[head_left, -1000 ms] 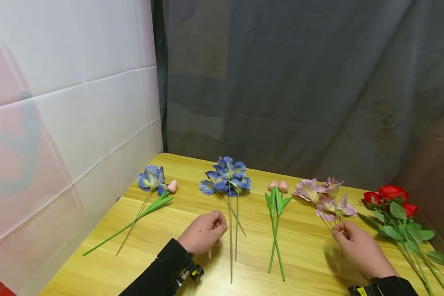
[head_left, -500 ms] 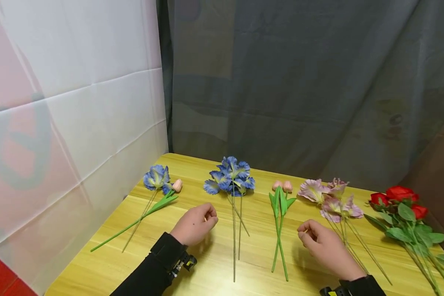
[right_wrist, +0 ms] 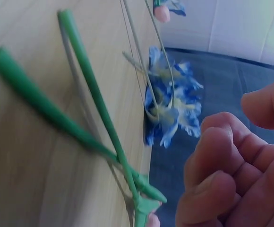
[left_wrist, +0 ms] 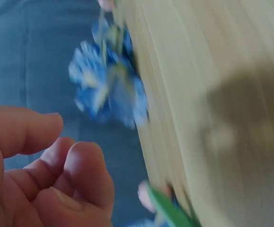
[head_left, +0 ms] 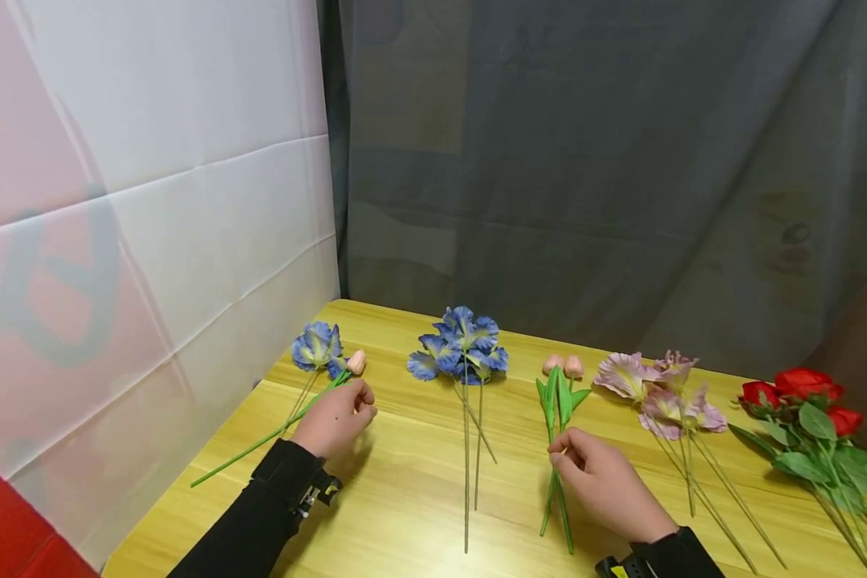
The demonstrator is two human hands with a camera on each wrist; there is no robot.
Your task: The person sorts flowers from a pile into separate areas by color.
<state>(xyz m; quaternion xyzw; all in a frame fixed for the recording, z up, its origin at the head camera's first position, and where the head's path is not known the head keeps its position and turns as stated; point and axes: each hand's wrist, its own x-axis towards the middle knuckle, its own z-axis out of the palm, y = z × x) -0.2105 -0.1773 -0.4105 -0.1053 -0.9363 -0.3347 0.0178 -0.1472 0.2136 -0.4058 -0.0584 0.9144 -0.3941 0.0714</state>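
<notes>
My left hand (head_left: 335, 417) hovers with loosely bent fingers beside the left group, a pink tulip (head_left: 356, 363) crossed over a blue iris (head_left: 316, 347). Its thumb and index finger stand apart in the left wrist view, nothing between them. Further right, my right hand (head_left: 607, 480) overlaps the crossed green stems of two pink tulips (head_left: 565, 393). The right wrist view shows its loosely curled fingers (right_wrist: 217, 146) apart from those tulip stems (right_wrist: 97, 90) and holding nothing. Between the hands lies a bunch of blue irises (head_left: 462, 345), stems toward me.
Pale purple irises (head_left: 661, 389) lie right of the tulips, and red roses (head_left: 805, 389) with leafy stems at the far right. The wooden table (head_left: 397, 514) meets a white cloth wall (head_left: 224, 233) on the left and a dark curtain (head_left: 592, 177) behind.
Both hands have moved left: the right from the purple iris stems to over the tulips, the left from beside the blue bunch to the left group. The head view has turned slightly left.
</notes>
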